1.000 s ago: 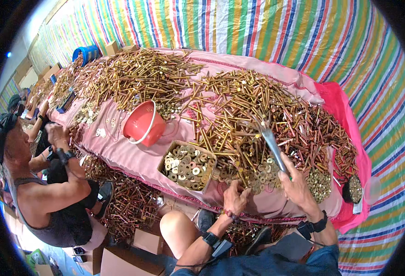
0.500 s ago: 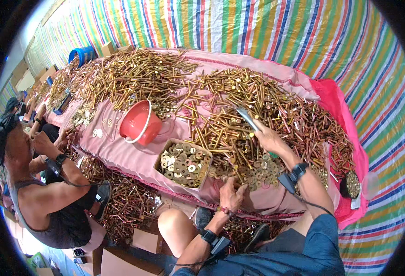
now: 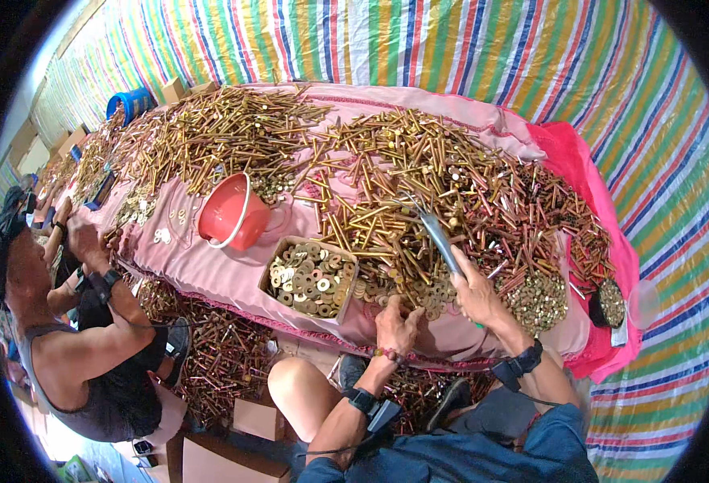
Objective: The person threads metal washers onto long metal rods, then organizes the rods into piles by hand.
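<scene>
Washers [image 3: 310, 279] fill a square carton [image 3: 351, 293] near the left hand [image 3: 396, 326].

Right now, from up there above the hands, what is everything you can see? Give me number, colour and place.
pink cloth: one or more, pink, under the heaps
bolts: too many to count, gold and reddish, on the cloth and below it
open box: 1, light brown, near edge
washers: many, brassy and pale, inside and beside the box
bucket: 1, red, left of the box
tub: 1, blue, far left
small parts: many, pale gold, right
bowl: 1, dark, right end
striped sheeting: multicoloured, behind
cardboard: several, brown, lower left
co-workers: at least two, dark clothes, left
hand tool: 1, grey, over bolts
shirt: 1, blue, bottom
left hand: 1, bare, near loose washers
right hand: 1, bare, around the tool
</scene>
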Demonstrator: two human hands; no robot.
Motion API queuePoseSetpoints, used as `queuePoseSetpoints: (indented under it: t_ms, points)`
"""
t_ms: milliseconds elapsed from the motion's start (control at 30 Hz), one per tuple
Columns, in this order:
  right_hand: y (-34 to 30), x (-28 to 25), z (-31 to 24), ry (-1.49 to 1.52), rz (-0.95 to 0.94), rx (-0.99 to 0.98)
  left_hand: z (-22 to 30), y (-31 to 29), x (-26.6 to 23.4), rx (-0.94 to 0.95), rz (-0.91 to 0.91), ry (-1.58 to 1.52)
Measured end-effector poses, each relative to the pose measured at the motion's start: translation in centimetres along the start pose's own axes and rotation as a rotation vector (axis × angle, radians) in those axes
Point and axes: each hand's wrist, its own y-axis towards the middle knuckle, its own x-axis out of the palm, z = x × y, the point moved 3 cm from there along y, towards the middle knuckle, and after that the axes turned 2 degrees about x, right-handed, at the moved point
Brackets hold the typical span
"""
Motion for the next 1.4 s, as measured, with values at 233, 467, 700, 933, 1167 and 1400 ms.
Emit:
queuePoseSetpoints:
  t_ms: [233, 467, 700, 933, 1167, 1400]
  points:
    - [-2.8, 0.0, 1.4, -0.006, 0.024, -0.048, -0.1, -0.1, 0.4, 0.054, 0.071, 0.037]
    - [-3.6, -0.9, 0.9, -0.03, 0.016, 0.008, 0.9, 0.1, 0.2, 0.104, 0.088, 0.06]
    - [-1.8, -1.9, -3.5, 0.119, 0.133, -0.144, 0.0, 0.2, 0.3, 0.061, 0.082, 0.048]
    - [5.7, -0.1, -7.3, -0.226, 0.045, -0.263, 0.1, -0.3, 0.1, -0.015, 0.0, -0.029]
    - [3.8, -2.2, -4.9, -0.383, -0.036, -0.134, 0.5, -0.4, -0.5, -0.05, -0.001, -0.045]
    - [-1.7, -5.3, 0.4, -0.377, 0.163, -0.389, -0.9, 0.2, 0.5, 0.053, 0.07, 0.021]
